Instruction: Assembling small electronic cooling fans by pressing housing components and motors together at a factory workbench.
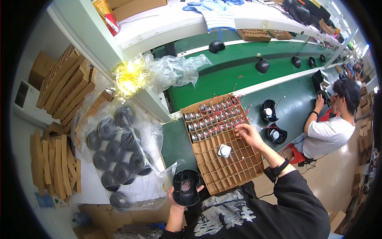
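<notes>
The left hand [175, 201] is grasping a rounded, hollow black plastic housing [186, 187] with a perforated middle, beside the brown cardboard tray [225, 175]. The right hand [250, 136] is hovering over the tray's right side, fingers bent; whether they are pinching a thin red wire, I cannot tell. Metallic round speakers [215, 118] are filling the far rows; a white-faced speaker [225, 150] is resting on the gridded dividers.

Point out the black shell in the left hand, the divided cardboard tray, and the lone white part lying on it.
Black shell [186, 186]: head view, its perforated middle.
Divided cardboard tray [219, 172]: head view, its bare dividers.
Lone white part [225, 150]: head view, its round face.
</notes>
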Action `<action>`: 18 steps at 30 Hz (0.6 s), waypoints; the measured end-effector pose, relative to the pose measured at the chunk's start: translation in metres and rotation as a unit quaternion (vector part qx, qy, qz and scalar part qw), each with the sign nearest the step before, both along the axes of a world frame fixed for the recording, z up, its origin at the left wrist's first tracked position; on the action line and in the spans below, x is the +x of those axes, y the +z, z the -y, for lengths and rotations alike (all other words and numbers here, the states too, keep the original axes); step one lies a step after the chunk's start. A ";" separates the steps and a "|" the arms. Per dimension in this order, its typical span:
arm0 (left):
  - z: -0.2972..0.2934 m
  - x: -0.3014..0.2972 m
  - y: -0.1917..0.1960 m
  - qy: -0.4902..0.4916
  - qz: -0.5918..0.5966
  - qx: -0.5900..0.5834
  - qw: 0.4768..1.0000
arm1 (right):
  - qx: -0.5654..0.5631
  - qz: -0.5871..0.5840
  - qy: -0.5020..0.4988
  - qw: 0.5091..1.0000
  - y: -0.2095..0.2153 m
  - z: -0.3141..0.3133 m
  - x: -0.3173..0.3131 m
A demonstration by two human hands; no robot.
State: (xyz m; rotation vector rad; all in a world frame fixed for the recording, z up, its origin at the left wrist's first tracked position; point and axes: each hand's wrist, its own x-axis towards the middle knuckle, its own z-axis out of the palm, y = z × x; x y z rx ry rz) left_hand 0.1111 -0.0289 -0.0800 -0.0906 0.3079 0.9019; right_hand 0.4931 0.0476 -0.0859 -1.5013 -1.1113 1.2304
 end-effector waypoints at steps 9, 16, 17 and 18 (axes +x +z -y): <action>-0.012 0.006 0.000 -0.131 -0.017 0.034 0.991 | 0.177 0.419 0.366 0.812 -0.029 0.014 -0.030; -0.021 0.026 0.019 -0.090 0.018 0.024 0.995 | 0.192 0.399 0.307 0.843 0.050 0.017 -0.047; -0.023 0.028 0.021 -0.089 0.019 0.024 0.996 | 0.223 0.381 0.272 0.855 0.082 0.019 -0.056; -0.024 0.030 0.024 -0.095 -0.023 0.043 0.994 | 0.253 0.360 0.238 0.866 0.113 0.023 -0.066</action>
